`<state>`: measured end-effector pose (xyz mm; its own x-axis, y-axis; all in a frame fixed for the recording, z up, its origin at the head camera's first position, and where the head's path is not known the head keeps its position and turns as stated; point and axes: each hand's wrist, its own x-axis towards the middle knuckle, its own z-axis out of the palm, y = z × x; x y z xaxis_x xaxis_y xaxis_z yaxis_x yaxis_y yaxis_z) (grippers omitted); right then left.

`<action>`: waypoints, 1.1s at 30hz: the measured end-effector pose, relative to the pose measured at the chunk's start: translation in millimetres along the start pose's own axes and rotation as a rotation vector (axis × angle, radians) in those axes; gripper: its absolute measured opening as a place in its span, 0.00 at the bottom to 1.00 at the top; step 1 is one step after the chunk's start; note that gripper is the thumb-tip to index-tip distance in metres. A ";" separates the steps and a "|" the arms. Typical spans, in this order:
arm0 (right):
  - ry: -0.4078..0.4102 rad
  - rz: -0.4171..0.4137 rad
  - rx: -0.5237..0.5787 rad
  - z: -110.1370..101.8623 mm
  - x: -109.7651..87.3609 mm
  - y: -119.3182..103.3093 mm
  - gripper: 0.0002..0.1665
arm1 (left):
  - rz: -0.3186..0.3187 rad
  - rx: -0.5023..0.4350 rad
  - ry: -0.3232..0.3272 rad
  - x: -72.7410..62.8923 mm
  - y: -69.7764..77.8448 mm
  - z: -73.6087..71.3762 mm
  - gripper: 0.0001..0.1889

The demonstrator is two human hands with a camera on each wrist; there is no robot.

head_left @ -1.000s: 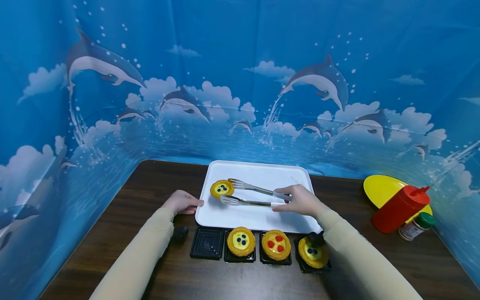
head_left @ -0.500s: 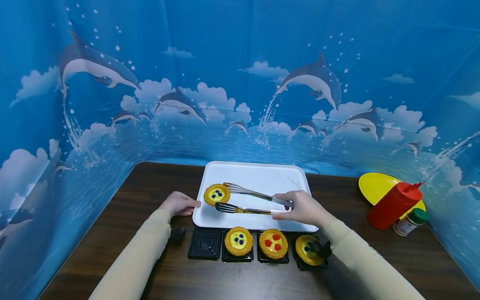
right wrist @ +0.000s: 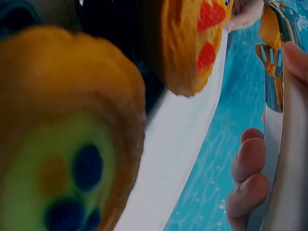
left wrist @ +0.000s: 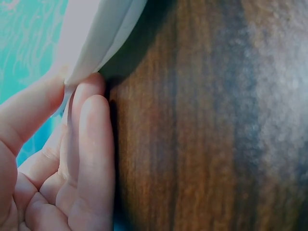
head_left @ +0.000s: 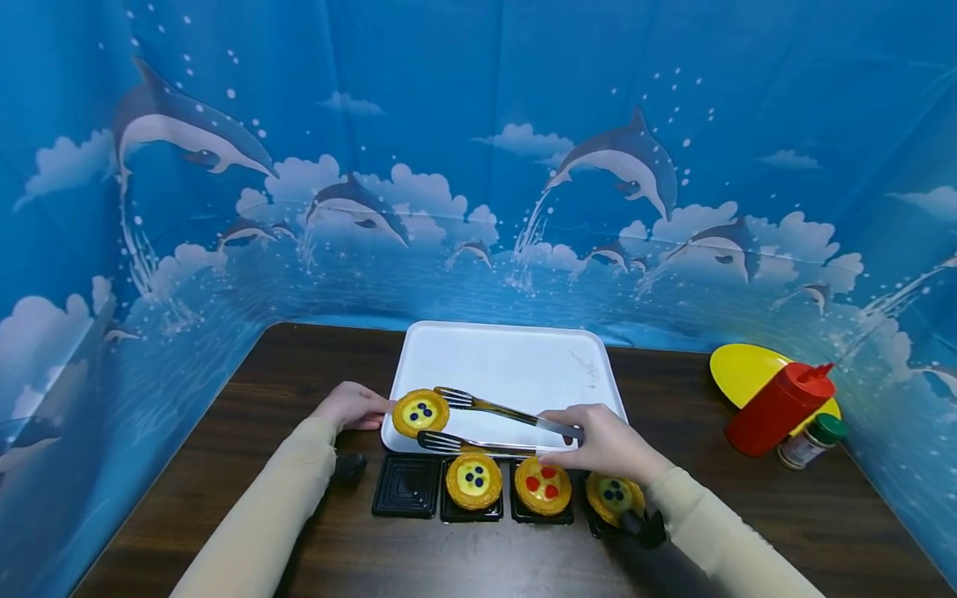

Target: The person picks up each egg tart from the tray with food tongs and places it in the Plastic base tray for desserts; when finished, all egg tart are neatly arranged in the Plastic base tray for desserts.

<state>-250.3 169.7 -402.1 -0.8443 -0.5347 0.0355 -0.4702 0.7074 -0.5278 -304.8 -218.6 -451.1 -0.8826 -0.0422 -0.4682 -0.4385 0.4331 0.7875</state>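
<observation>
My left hand (head_left: 353, 405) pinches the left rim of a white tray (head_left: 516, 353), thumb above and fingers beneath in the left wrist view. In my right hand (head_left: 601, 440) is a pair of metal tongs (head_left: 508, 413), its two arms spread apart. At the slotted tips lies an egg tart with blue berries (head_left: 421, 413), over the tray's front left corner. Whether it is lifted or squeezed, I cannot tell. The right wrist view shows the tongs (right wrist: 275, 103) between thumb and fingers, with a tart's orange crust (right wrist: 270, 26) at the far end.
Before the tray stand a black square holder (head_left: 406, 486) with its ridged base showing, a blueberry tart (head_left: 474, 482), a red-topped tart (head_left: 542, 487) and another blueberry tart (head_left: 613, 497). At right are a red squeeze bottle (head_left: 777, 411), a green-capped jar (head_left: 811, 442) and a yellow plate (head_left: 740, 374).
The tart at the tongs' tips has shifted left and toward me. My right hand and the tongs have come nearer too. My left hand stays at the tray's rim.
</observation>
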 end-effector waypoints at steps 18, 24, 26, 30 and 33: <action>-0.074 -0.037 0.023 16.6 -21.7 -11.3 0.35 | 0.012 0.016 -0.029 -1.5 3.4 -2.2 0.16; -0.105 -0.014 0.039 20.8 -24.8 -12.1 0.36 | 0.015 0.017 -0.027 -1.1 2.7 -0.5 0.16; -0.113 -0.006 0.041 21.7 -24.8 -12.8 0.36 | 0.015 0.018 -0.027 -1.1 2.3 -0.5 0.16; -0.116 -0.006 0.028 23.8 -24.9 -13.6 0.37 | 0.014 0.016 -0.029 -0.7 1.0 -0.7 0.17; -0.111 -0.016 0.007 25.5 -25.4 -13.4 0.37 | 0.012 0.011 -0.034 0.0 0.4 -0.9 0.17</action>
<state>-215.9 162.0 -417.6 -0.8029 -0.5940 -0.0497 -0.4812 0.6951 -0.5342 -305.2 -219.2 -450.5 -0.8813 -0.0064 -0.4725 -0.4261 0.4431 0.7887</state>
